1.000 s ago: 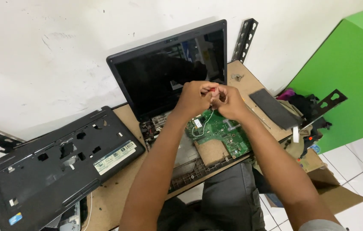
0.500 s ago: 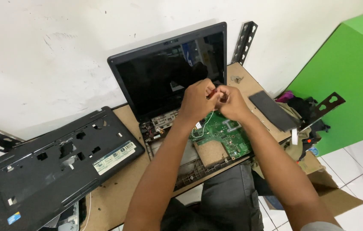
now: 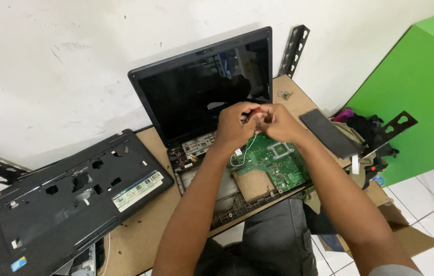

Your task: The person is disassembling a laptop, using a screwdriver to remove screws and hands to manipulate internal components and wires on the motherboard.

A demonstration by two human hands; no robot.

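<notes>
An opened laptop [image 3: 204,92] stands on a small wooden table [image 3: 150,214], screen dark, its base stripped so the green motherboard [image 3: 273,161] shows. My left hand [image 3: 235,125] and my right hand [image 3: 276,122] meet above the board, just in front of the screen's lower edge. Between their fingertips they pinch a small dark and red object; what it is I cannot tell. A thin white wire [image 3: 245,153] hangs from the hands down to the board.
The laptop's black top cover [image 3: 69,199] lies at the table's left end. A black flat battery-like part [image 3: 329,133] rests at the right end. Perforated metal brackets [image 3: 293,48] lean on the white wall. A green panel [image 3: 416,97] and a cardboard box [image 3: 406,235] stand at the right.
Both hands stay together over the motherboard, shifted slightly; the view has drifted a little.
</notes>
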